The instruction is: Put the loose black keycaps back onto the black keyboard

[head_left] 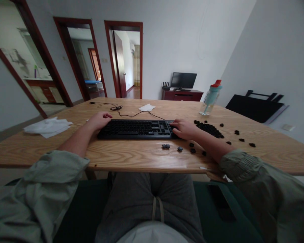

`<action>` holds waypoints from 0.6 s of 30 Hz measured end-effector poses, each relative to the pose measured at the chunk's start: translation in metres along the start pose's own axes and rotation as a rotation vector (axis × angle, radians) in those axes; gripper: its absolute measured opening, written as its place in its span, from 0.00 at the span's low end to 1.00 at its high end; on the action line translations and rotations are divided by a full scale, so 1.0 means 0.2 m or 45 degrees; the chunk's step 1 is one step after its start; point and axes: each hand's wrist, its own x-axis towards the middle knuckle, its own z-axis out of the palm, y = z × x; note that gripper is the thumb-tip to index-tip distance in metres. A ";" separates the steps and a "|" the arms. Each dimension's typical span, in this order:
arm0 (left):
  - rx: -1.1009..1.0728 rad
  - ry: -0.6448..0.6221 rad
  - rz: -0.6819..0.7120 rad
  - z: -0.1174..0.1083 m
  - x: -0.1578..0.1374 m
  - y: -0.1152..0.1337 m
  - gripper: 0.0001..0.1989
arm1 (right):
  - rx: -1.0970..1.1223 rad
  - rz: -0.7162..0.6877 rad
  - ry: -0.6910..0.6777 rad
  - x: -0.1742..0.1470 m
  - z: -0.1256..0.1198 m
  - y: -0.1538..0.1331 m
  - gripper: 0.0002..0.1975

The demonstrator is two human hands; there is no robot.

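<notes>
A black keyboard (131, 128) lies across the table in front of me, with a few lighter keycaps showing on it. My left hand (100, 120) is at its left end, fingers bent round the corner and thumb out of sight. Over the number pad at the right end rests my right hand (183, 129), its index finger and thumb stretched out with a gap between them. No separate thing shows in that gap. Right of this hand is a pile of black keycaps (209, 130). A pair of keycaps (166, 146) and several single ones lie nearer the front edge.
A water bottle (210, 98) with a red lid stands behind the keycap pile. White tissues (48, 127) lie at the left, another white sheet (147, 107) behind the keyboard. The keyboard's cable (116, 108) is bundled at the back left. A dark phone (221, 202) lies beside my leg.
</notes>
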 end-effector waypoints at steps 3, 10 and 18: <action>0.024 -0.005 -0.022 0.01 0.00 0.00 0.15 | 0.031 -0.057 0.063 0.00 0.02 0.01 0.26; 0.161 0.019 0.010 0.01 -0.03 0.05 0.15 | 0.383 -0.010 0.371 -0.25 -0.18 -0.06 0.21; 0.327 0.016 0.022 0.02 -0.04 0.10 0.11 | 1.096 0.193 0.102 -1.23 0.22 -0.45 0.15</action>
